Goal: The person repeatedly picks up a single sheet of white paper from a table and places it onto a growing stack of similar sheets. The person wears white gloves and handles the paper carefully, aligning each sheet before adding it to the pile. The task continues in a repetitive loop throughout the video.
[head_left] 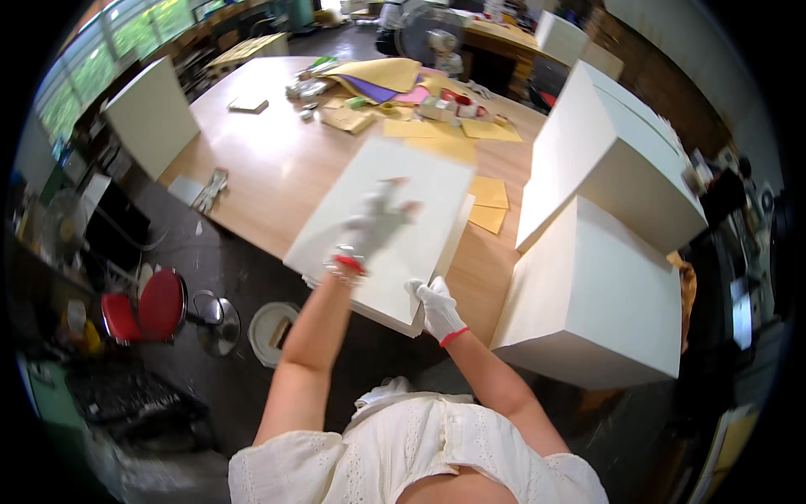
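A stack of large white sheets lies at the near edge of the wooden table, its near corner jutting over the edge. Over the top sheet is my left hand, in a white glove with bare fingertips and a red cuff. It is smeared by motion, but thumb and fingers look spread apart, with nothing between them. Whether it touches the sheet I cannot tell. My right hand, also in a white glove with a red cuff, grips the stack's near right edge, thumb on top; its other fingers are partly hidden.
Tall white stacks stand right of the table, another white block at its left. Yellow sheets, small boxes and tape lie at the far side. Gloves rest on the left edge. A red stool and white bucket stand below.
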Motion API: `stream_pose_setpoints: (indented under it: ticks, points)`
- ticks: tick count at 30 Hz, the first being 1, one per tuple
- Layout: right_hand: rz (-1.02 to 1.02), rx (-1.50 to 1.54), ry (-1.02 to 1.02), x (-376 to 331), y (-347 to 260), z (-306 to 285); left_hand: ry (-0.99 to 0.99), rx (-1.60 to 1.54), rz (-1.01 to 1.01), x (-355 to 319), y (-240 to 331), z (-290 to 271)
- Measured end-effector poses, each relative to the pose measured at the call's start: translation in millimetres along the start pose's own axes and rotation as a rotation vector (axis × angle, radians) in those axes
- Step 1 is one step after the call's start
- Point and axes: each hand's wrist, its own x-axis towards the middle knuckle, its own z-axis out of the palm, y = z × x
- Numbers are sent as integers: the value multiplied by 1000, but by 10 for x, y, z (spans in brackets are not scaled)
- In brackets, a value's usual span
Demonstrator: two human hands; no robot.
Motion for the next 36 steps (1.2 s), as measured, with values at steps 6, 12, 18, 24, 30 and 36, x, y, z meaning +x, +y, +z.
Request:
stream_pose_setpoints:
  ticks: [6, 12, 18, 24, 30, 36]
  points:
    - [167, -920, 54, -186, -497, 47, -556, 482, -961, -36, -816, -748]
    - [305, -1273, -70, -120, -839, 61, -572, 304, -989, 10, -1172, -535]
    - [197, -1210, 50, -198, -665, -45, -578, 245, -1030, 60, -1007, -447]
    - [104, -1238, 122, -165, -566, 22, -585, 186, -943, -83, -1125, -614]
    - [-326, -1289, -105, -860, -343, 61, -671, 52, -921, -540, -824, -1778]
    - [-451, -1437, -57, -750, -237, 70, -516, -35, -717, -1342, -453, -2067]
